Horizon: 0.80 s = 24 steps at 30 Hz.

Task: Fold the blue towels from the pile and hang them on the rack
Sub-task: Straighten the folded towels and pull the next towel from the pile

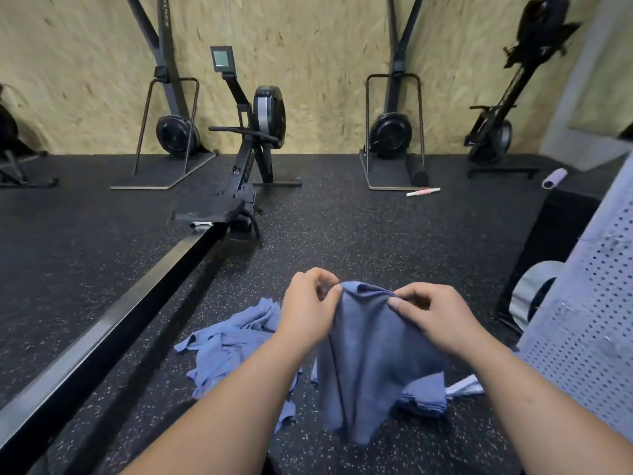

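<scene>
While both hands pinch its top edge, left hand (308, 305) and right hand (435, 313) fingers clamped on cloth, the blue towel (373, 354) hangs below the fingertips; the towel pile (233, 344) lies lower left.

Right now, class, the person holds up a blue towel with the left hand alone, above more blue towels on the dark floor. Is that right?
No: in the head view the left hand and the right hand both pinch the top edge of the blue towel. The rest holds: more blue towels lie on the dark floor below.
</scene>
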Motion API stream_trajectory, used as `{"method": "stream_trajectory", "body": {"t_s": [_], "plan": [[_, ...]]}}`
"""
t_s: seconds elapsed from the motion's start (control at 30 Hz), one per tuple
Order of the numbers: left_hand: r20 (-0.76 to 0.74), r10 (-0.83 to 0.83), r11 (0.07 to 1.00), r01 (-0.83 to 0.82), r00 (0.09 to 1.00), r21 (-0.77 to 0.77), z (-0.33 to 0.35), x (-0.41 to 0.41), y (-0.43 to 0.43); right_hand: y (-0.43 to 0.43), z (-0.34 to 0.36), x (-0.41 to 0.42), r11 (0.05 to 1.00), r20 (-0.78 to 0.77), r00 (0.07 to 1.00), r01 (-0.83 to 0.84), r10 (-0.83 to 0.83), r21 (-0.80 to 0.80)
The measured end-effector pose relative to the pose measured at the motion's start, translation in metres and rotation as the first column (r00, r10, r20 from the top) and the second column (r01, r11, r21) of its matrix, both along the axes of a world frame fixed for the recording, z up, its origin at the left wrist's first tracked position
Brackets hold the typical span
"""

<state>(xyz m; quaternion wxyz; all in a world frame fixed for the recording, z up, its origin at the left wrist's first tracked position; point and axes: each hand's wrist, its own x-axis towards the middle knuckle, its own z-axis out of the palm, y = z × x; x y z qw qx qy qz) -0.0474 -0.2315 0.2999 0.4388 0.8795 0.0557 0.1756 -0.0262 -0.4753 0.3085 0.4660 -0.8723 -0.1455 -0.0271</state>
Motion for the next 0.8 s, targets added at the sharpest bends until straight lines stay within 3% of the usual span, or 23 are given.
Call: {"method": "stream_trajectory", "body": {"t_s": [0.1,0.17,0.27,0.4,0.5,0.6,0.67,0.73,0.8], "plan": [[-0.115,-0.048,0.999,0.045,0.992,-0.027,-0.005,0.002,-0.018,-0.005,0.002,-0.006,0.988,-0.072,0.997,0.041,-0.030,0.148],[-0.190,-0.260,0.953,0.220,0.947,-0.210,-0.003,-0.001,-0.035,-0.006,0.000,-0.009,0.963,-0.151,0.987,0.089,-0.052,0.253],[-0.199,-0.504,0.784,0.348,0.840,-0.513,0.003,-0.007,-0.059,-0.006,-0.007,-0.008,0.945,-0.267,0.963,0.109,-0.024,0.308],[-0.149,-0.526,0.706,0.332,0.838,-0.626,-0.006,0.004,-0.070,-0.010,-0.009,-0.001,0.929,-0.378,0.921,0.054,0.094,0.365],[-0.160,-0.461,0.714,0.258,0.873,-0.651,-0.012,0.019,-0.071,-0.017,-0.006,0.007,0.934,-0.417,0.904,0.063,0.097,0.353],[-0.203,-0.329,0.812,0.167,0.922,-0.559,-0.015,0.042,-0.064,-0.030,-0.007,0.024,0.927,-0.378,0.924,0.185,-0.052,0.327],[-0.222,-0.233,0.938,0.158,0.947,-0.307,-0.019,0.058,-0.054,-0.041,-0.009,0.036,0.916,-0.315,0.928,0.289,-0.198,0.277],[-0.218,-0.162,0.984,0.173,0.962,0.031,-0.019,0.065,-0.046,-0.049,-0.013,0.047,0.938,-0.170,0.934,0.333,-0.315,0.095],[-0.175,-0.186,0.971,0.208,0.967,0.118,-0.018,0.070,-0.042,-0.052,-0.016,0.052,0.941,-0.027,0.946,0.316,-0.322,-0.121]]}}
